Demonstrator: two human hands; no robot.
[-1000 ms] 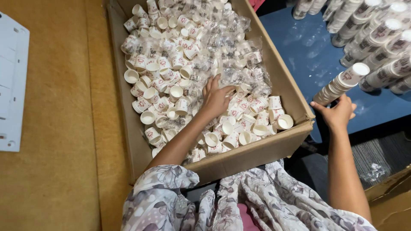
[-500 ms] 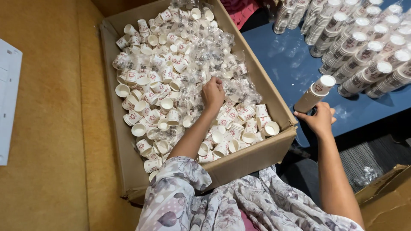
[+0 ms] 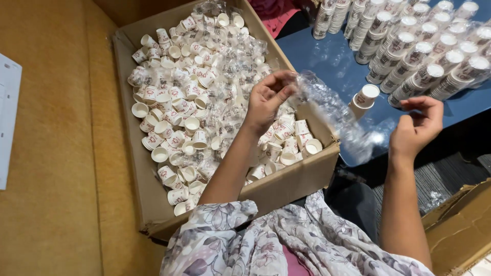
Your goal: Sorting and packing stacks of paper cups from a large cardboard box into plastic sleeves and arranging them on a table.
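Nearest to you, your floral sleeves (image 3: 266, 240) fill the bottom of the view, and both forearms reach forward from them. A corner of a second cardboard box (image 3: 458, 225) sits low on the right, beside your right arm.

Your left hand (image 3: 267, 99) is raised over the right side of the big cardboard box (image 3: 286, 181), its grip pinched together on one end of a clear plastic sleeve (image 3: 332, 115). The crinkled sleeve runs from those fingertips across the box's right wall and down toward the near edge of the blue worktop (image 3: 327, 56). Your right hand (image 3: 417, 128) hovers over that edge, fingers curled and apart, close to the lower end of the sleeve; you cannot tell from here whether they touch the plastic.

A short stack of paper cups (image 3: 363, 99) lies tilted on the worktop between your two hands, just beyond the sleeve, its open mouth facing you.

The cardboard box stands on a tan surface (image 3: 56, 168) and is filled with loose small white paper cups (image 3: 179, 117) with red print, lying in every direction, with scraps of clear wrap among them toward the far end.

Farther off, long stacks of cups (image 3: 429, 56) lie side by side across the far right of the worktop. At the left edge, a white sheet (image 3: 7, 122) rests on the tan surface.
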